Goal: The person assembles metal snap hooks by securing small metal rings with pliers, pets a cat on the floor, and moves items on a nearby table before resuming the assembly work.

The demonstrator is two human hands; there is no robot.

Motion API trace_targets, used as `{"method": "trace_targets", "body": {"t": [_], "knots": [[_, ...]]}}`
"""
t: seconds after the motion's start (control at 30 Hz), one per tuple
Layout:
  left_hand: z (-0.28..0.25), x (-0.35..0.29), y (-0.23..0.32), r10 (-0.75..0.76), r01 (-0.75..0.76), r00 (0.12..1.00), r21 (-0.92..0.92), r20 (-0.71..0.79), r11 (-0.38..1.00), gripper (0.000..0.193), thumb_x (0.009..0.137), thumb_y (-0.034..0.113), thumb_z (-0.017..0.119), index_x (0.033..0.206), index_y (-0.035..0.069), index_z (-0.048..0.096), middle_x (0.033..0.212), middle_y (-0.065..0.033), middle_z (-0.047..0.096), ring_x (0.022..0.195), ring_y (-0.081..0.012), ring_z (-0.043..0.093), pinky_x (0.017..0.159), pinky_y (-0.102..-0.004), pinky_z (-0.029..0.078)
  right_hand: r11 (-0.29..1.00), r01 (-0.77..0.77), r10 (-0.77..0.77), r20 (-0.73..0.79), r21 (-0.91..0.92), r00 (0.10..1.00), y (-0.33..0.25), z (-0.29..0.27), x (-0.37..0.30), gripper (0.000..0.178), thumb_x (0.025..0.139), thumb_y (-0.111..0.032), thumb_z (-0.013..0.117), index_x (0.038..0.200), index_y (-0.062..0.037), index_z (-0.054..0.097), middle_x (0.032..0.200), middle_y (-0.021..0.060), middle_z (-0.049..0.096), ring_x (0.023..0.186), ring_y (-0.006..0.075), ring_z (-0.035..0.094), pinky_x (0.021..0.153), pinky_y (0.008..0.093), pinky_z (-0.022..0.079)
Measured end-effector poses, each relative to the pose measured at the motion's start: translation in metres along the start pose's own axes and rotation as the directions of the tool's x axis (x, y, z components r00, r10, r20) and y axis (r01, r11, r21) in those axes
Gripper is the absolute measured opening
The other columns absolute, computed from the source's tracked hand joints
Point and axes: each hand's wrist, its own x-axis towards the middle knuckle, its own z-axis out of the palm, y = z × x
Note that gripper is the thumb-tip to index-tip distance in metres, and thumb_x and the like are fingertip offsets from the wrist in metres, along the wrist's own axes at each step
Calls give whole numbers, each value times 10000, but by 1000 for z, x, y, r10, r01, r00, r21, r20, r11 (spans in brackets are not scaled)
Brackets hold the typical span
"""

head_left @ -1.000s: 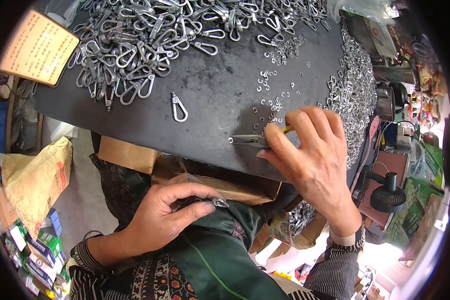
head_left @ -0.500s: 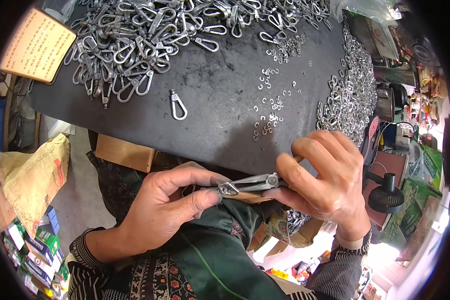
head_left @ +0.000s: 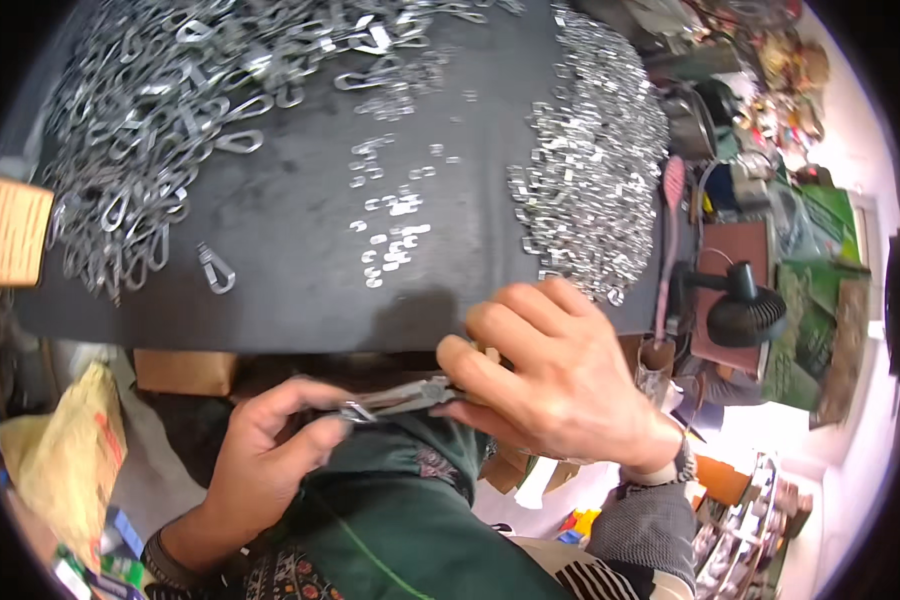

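My left hand [head_left: 270, 450] pinches a small silver metal piece [head_left: 355, 411], apparently the end of a snap hook, between thumb and fingers above my lap. Most of the piece is hidden by the hand, and motion blurs it. My right hand [head_left: 560, 380] is wrapped round the handles of pliers [head_left: 405, 398], whose jaws point left and meet the piece at my left fingertips. On the dark table [head_left: 290, 240] ahead lies a single snap hook [head_left: 215, 268], apart from a large heap of snap hooks [head_left: 150, 130] at the far left.
Small open C-shaped rings [head_left: 400, 235] lie scattered mid-table. A big pile of small metal links [head_left: 600, 160] covers the right side. Beyond the right edge stand a pink swatter [head_left: 673, 190] and a black fan [head_left: 745, 305]. A cardboard box [head_left: 183, 371] sits below the table's front edge.
The view has swung to the right, so table and hands appear further left. My hands keep the same hold, with the pliers still at the metal piece.
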Motion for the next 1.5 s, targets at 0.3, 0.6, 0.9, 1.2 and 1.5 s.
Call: {"method": "trace_targets", "body": {"t": [0.3,0.6,0.9,1.2,1.5], "knots": [[5,9,-30,22,-53,986,-187,-165,981,361,1008,30,426,1361,-45,438,1095,-189,658,943,-279,703,810,-321,577,854,-489,381,-430,-175,819,77,32,-23,160,689,-46,699,827,-58,619,755,90,584,733,282,621,633,400,483],[15,12,-17,146,-144,988,52,-50,988,254,991,46,531,1205,-20,652,970,-129,717,713,-124,656,617,-238,533,910,-414,378,-351,-31,857,71,33,-7,193,695,-26,683,878,-18,622,777,115,601,732,299,630,651,406,498],[29,26,7,313,-311,950,70,-15,948,257,967,-7,565,1206,-11,659,945,-87,712,677,-72,634,560,-185,499,634,-301,277,153,712,948,13,24,10,212,714,18,686,920,-1,636,796,93,647,692,226,637,624,314,478],[22,22,2,310,-310,951,88,15,947,242,981,37,565,1203,-5,653,968,-69,712,705,-59,644,559,-193,495,867,-23,91,-112,498,990,8,32,18,304,749,-158,781,965,-36,606,792,112,567,687,302,596,594,400,471],[10,5,-1,108,-110,993,65,44,992,197,981,81,589,1138,-21,651,957,-63,714,718,-56,624,625,-204,500,921,91,-152,-136,-378,979,76,18,50,356,719,-334,767,973,-149,600,950,42,542,914,229,549,825,396,435]]}}
